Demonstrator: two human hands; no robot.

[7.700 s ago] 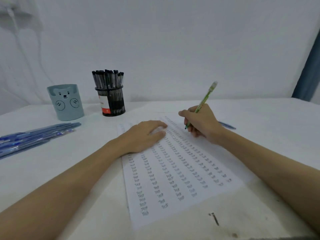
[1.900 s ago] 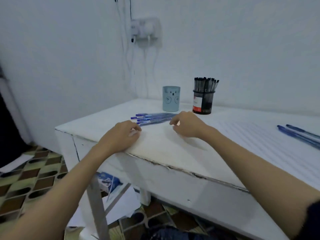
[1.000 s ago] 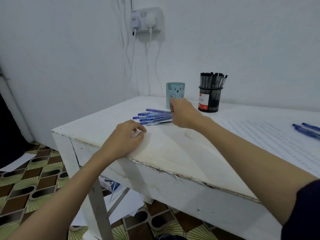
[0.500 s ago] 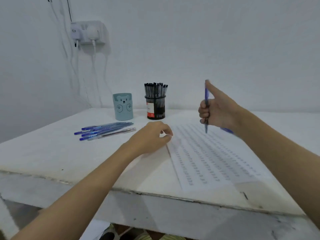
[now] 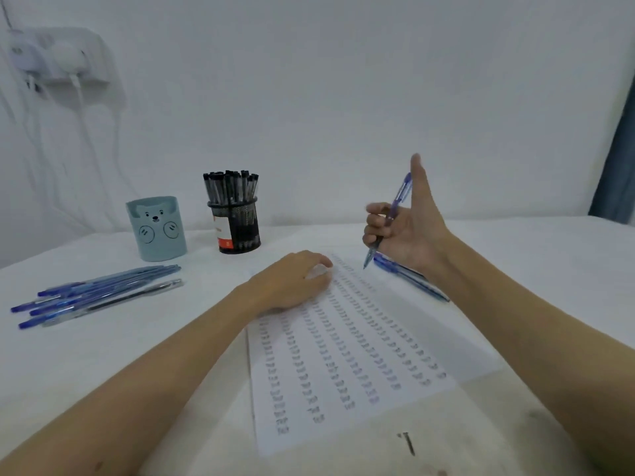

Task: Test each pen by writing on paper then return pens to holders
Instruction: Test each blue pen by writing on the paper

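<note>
Now the right hand [image 5: 409, 231] holds a blue pen [image 5: 390, 218] in curled fingers, thumb up, tip pointing down just above the far end of the paper [image 5: 343, 355]. Its other pens [image 5: 409, 278] lie on the table under that hand. Left hand [image 5: 292, 283] rests flat on the paper, holding nothing. More blue pens [image 5: 99, 293] lie at the left, near the bear cup [image 5: 156, 228] and black mesh cup [image 5: 237, 221], which is full of pens.

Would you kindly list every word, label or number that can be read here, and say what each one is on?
No text here can be quoted.
Paper sheet: rows of small handwritten marks, too blurred to read.
Black mesh holder: red and white label, print too small to read.
Blue bear holder: only a drawn face, no words.
</note>
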